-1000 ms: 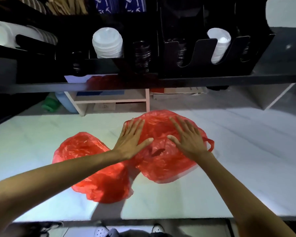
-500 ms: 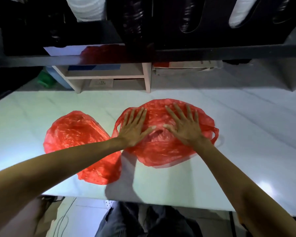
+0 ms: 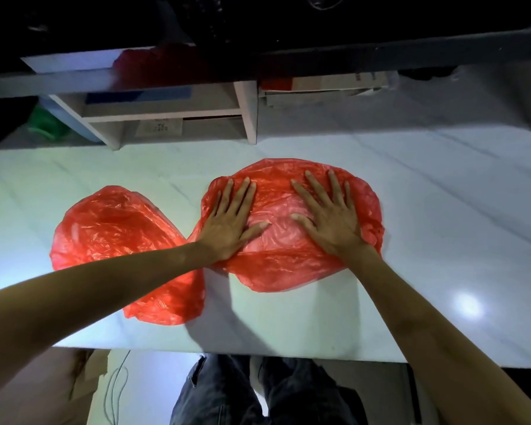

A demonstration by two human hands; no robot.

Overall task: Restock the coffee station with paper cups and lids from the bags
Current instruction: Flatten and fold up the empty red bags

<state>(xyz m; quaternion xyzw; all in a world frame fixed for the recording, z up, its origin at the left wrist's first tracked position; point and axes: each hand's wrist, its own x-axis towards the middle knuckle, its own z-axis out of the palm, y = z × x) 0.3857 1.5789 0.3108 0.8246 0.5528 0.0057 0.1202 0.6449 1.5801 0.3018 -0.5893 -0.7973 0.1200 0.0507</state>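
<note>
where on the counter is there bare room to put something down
Right of the flattened red bag under the left hand and right hand, the white counter lies bare. A bare strip also runs behind both bags, before the white shelf unit. The left-centre is crowded by the second red bag.

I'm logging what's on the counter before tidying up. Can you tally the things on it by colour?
Red plastic bags: 2, one under both flat hands, one beside it to the left
Green items: 1, a blurred object at the back left
Total: 3
</note>
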